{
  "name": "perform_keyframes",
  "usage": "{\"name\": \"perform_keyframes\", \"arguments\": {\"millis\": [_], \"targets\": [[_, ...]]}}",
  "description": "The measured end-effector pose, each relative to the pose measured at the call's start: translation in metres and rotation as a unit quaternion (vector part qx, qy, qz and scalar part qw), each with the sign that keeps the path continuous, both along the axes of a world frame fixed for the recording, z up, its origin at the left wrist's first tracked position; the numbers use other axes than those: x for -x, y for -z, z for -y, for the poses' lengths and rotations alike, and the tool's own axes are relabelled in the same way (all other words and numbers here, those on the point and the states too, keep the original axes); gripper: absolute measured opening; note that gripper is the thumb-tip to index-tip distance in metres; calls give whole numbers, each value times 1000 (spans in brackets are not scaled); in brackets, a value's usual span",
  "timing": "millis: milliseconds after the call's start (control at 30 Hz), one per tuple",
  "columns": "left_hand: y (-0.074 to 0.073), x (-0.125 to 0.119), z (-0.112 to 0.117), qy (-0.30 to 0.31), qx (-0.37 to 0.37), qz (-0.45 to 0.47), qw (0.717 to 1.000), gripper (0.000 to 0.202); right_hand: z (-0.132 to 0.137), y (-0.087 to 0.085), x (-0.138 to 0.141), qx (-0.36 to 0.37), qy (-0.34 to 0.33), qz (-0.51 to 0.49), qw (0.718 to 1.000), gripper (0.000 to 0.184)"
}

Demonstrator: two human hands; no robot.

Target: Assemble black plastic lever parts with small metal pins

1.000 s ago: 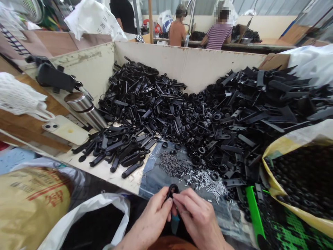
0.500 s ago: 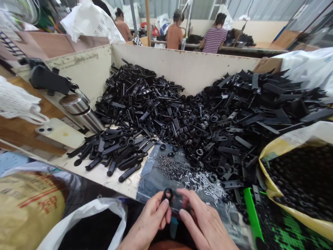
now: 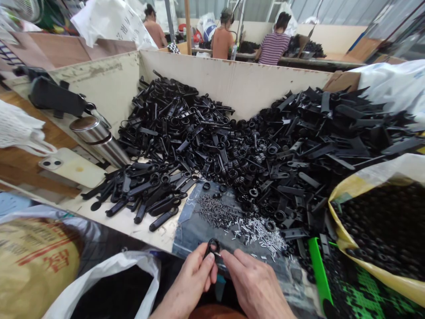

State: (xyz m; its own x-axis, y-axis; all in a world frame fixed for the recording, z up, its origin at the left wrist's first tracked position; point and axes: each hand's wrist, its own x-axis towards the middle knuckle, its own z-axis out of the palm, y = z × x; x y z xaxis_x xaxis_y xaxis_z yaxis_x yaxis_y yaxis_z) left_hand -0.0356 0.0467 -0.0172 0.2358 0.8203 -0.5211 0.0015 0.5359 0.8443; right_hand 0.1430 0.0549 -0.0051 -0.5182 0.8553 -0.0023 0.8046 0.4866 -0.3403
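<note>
Near the bottom centre, my left hand [image 3: 195, 272] is closed around a black plastic part with a ring-shaped end [image 3: 213, 245], the ring facing up. My right hand [image 3: 247, 277] is closed beside it, thumb and forefinger pinching a small metal pin [image 3: 217, 254] against the side of the ring. How far the pin sits in the part cannot be made out. Just beyond my hands, a pile of silver pins [image 3: 262, 235] and a pile of small dark screws or springs [image 3: 215, 210] lie on a dark sheet [image 3: 186, 237].
Heaps of black handles [image 3: 172, 115] and flat black pieces [image 3: 332, 119] fill the walled bench. More handles [image 3: 146, 195] lie at left, by a steel flask [image 3: 102, 141] and a phone [image 3: 73, 167]. A yellow bag [image 3: 341, 199] and green basket [image 3: 320, 270] stand right. Several people [image 3: 222, 40] sit behind.
My right hand has moved left to the black part, and its spread fingers have closed, with a metal pin now visible at the ring. My left hand has kept its hold.
</note>
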Motion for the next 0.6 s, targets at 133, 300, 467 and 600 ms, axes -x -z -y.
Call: {"name": "perform_keyframes", "arguments": {"millis": [133,300,467,600], "targets": [[0,0,0,-5,0,-6,1000,41,0,-1,3,-1,10,6,1000,37],[1,-3,2,-17,-2,-7,1000,43,1,-1,6,13,10,35,999,38],[7,-7,1,-46,-1,-12,999,47,2,2,11,-5,-9,79,997,43],[14,-12,2,-92,12,-1,996,51,-2,1,15,-31,-37,105,993,39]]}}
